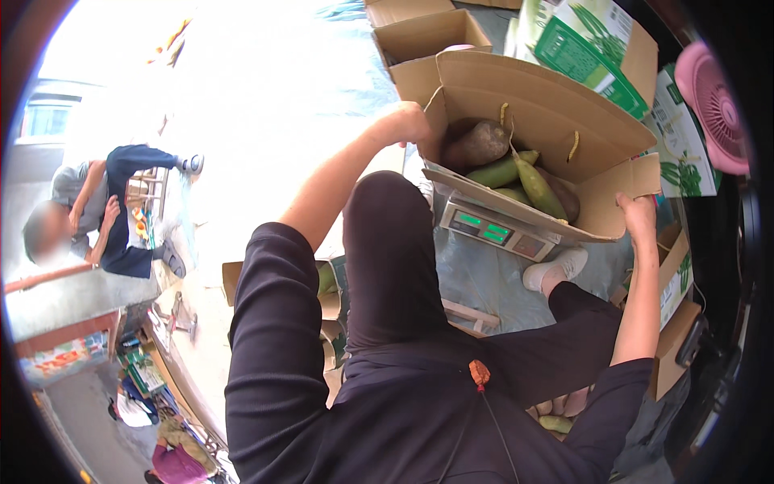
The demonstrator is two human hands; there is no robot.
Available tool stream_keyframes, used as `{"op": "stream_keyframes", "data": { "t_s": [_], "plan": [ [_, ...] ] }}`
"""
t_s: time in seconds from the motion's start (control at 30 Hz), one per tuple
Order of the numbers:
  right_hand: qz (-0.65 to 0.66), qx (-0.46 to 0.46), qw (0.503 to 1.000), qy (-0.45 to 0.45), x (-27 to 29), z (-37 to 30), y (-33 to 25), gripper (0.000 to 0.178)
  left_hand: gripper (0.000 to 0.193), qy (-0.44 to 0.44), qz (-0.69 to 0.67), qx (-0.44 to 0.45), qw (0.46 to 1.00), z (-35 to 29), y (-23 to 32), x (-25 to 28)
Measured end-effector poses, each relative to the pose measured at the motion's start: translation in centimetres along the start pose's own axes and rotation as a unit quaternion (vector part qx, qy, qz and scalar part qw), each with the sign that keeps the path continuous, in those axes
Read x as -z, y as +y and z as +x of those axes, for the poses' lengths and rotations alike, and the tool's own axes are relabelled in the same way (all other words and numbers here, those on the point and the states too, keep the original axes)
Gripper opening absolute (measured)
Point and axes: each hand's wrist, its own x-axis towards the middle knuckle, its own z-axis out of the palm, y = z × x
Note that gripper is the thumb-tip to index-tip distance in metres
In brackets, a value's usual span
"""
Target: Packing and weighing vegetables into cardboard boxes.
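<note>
An open cardboard box [556,97] sits on a digital scale [481,229] whose display is lit green. Inside lie green radishes [538,187] and brownish root vegetables [486,143], which I cannot name for certain. Two yellow rope loops hang on the box's far inner wall. My left hand [409,123] is closed on the box's left edge, its fingertips partly hidden. At the right end, my right hand [637,214] grips the flap between thumb and fingers.
Printed green-and-white cartons [601,48] and a pink fan [711,106] stand at the far right. Another open box [431,36] is behind. More vegetables [556,423] lie beside my leg. A person [89,202] sits at the left; others are lower left.
</note>
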Motion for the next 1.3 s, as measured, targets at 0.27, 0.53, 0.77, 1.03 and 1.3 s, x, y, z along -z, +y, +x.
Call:
{"op": "stream_keyframes", "data": {
  "t_s": [0.27, 0.53, 0.77, 1.03, 1.3],
  "plan": [
    [-0.053, 0.135, 0.987, -0.063, -7.4, 3.1, -15.4, 0.030, 0.023, 0.167, -0.096, -0.038, 0.980, -4.8, -16.7, -0.8],
    [-0.272, 0.427, 0.859, -0.079, -22.8, -0.1, -27.9, 0.013, 0.016, 0.252, -0.171, 0.103, 0.947, -12.0, -33.3, -7.9],
    [-0.152, 0.210, 0.908, -0.328, -36.6, -9.7, -33.4, 0.041, 0.030, 0.253, 0.416, 0.169, 0.857, -19.0, -54.7, -23.8],
    [-0.305, 0.347, 0.730, -0.504, -35.9, -11.3, -34.7, 0.032, 0.022, 0.281, -0.174, 0.492, 0.806, -20.9, -43.5, -24.9],
    [-0.040, 0.268, 0.871, -0.410, -22.1, -3.3, -31.4, 0.036, 0.027, 0.369, -0.102, 0.492, 0.782, -21.6, -38.0, -24.6]
  ]
}}
